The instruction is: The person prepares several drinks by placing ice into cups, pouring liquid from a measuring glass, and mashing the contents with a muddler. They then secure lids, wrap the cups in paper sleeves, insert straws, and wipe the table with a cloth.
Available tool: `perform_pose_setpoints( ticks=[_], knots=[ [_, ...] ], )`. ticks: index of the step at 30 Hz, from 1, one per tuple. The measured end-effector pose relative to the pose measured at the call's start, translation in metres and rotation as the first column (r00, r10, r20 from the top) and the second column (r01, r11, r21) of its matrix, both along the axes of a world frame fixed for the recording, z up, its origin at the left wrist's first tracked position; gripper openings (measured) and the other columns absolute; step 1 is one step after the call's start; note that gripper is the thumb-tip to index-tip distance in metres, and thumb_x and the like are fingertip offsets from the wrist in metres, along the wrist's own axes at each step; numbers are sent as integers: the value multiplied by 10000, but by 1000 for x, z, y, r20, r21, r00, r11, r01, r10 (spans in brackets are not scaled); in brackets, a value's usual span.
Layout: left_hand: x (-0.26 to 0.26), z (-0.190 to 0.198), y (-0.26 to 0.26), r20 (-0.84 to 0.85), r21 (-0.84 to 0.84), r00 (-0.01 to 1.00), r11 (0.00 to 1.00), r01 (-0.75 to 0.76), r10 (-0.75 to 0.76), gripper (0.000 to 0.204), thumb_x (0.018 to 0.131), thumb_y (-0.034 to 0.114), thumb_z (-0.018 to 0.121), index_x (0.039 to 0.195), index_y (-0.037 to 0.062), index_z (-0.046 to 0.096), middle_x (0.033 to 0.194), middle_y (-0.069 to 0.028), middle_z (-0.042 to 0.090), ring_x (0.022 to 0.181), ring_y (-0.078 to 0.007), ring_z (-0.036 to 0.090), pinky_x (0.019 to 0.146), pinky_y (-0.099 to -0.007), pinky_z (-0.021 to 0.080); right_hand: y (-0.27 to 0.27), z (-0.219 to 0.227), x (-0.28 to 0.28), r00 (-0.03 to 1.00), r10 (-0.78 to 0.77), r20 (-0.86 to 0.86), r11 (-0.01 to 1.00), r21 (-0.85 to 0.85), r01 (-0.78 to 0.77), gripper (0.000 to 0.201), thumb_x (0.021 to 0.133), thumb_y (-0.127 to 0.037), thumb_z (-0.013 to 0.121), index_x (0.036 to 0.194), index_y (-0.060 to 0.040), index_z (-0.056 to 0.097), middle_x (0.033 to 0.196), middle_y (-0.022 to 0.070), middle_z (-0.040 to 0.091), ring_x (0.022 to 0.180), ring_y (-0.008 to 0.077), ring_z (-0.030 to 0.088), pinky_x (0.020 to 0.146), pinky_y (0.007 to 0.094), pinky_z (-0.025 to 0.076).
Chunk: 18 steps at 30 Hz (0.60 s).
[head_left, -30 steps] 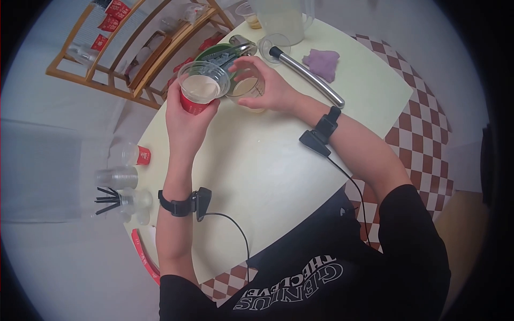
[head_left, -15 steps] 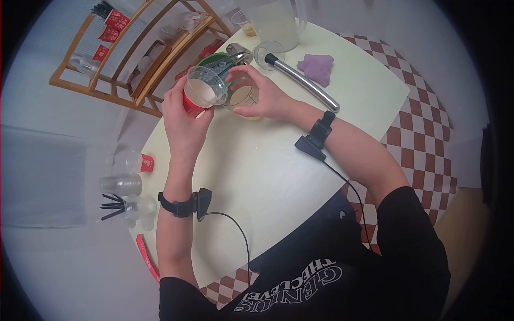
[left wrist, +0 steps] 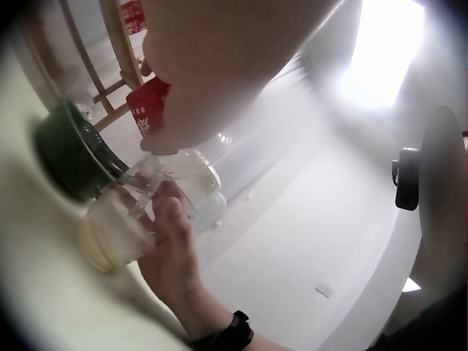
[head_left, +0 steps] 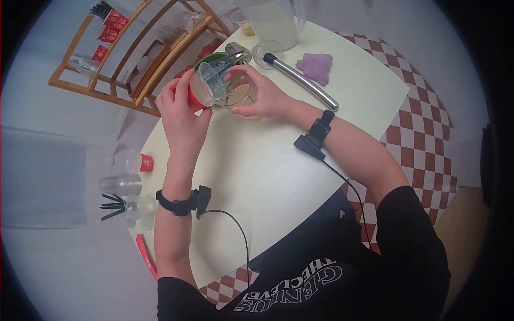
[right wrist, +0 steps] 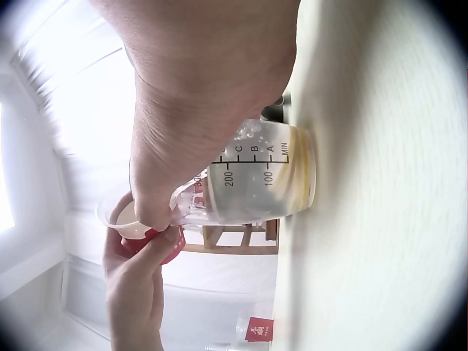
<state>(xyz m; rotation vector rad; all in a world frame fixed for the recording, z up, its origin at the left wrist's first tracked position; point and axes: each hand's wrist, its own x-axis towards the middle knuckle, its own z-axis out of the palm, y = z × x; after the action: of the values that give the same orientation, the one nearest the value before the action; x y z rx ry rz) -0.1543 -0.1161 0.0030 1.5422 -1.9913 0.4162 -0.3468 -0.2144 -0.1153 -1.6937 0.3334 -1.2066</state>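
Observation:
My left hand [head_left: 183,115] grips a clear plastic cup [head_left: 208,84] with a red sleeve and tilts it right, its mouth over the rim of a clear measuring cup [right wrist: 256,175]. In the left wrist view a glassy streak runs between the two cups. Black scale marks show on the measuring cup's side; cloudy liquid and a yellow layer lie low in it. It stands upright on the table. My right hand [head_left: 267,97] holds the measuring cup, fingers and thumb curved round its upper part.
A green bowl [left wrist: 69,150] with utensils sits just behind the cups. A metal muddler [head_left: 305,83], purple cloth [head_left: 316,68] and large clear pitcher [head_left: 273,29] stand or lie farther back. Stacked plastic cups [head_left: 122,184] and black straws [head_left: 112,206] are at left; a wooden shelf [head_left: 101,80] rises behind.
The left hand has tipped the red-sleeved cup from nearly upright to a steep tilt toward the measuring cup. The right hand has stayed round the measuring cup.

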Motion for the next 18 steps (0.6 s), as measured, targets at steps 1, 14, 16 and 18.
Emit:
perform_pose_setpoints(
  ticks=[1, 14, 16, 18],
  knots=[
    [-1, 1, 0, 19, -6, 1000, 1000, -2, 3, 877, 700, -9, 883, 1504, 190, 591, 1362, -125, 593, 1295, -371, 540, 1088, -465, 495, 0, 0, 0, 1000, 0, -1, 1000, -1, 0, 964, 781, -281, 945, 1554, -63, 413, 1406, 100, 593, 1229, 253, 635, 1095, 407, 506],
    [-18, 11, -11, 248, -123, 968, 990, 66, -34, 791, 700, -111, 772, 1405, 236, 679, 1327, -79, 603, 1264, -348, 556, 1053, -498, 510, 1, 2, -1, 999, -28, -37, 1000, -6, 28, 975, 776, -298, 955, 1551, -56, 414, 1386, 97, 598, 1225, 247, 621, 1102, 395, 494],
    [-20, 12, -12, 274, -144, 960, 984, 104, -62, 771, 705, -112, 764, 1382, 250, 698, 1327, -58, 610, 1265, -330, 559, 1035, -486, 510, 1, 2, 0, 999, -37, -36, 999, -21, 36, 976, 775, -300, 957, 1550, -55, 416, 1381, 92, 598, 1229, 249, 619, 1103, 396, 494],
    [-20, 13, -14, 299, -137, 953, 986, 97, -52, 772, 702, -108, 767, 1380, 256, 700, 1332, -51, 611, 1266, -325, 559, 1028, -479, 509, 2, 2, -1, 999, -43, -33, 999, -21, 42, 977, 773, -301, 958, 1549, -54, 419, 1380, 92, 597, 1227, 250, 620, 1103, 398, 495]
  ],
)
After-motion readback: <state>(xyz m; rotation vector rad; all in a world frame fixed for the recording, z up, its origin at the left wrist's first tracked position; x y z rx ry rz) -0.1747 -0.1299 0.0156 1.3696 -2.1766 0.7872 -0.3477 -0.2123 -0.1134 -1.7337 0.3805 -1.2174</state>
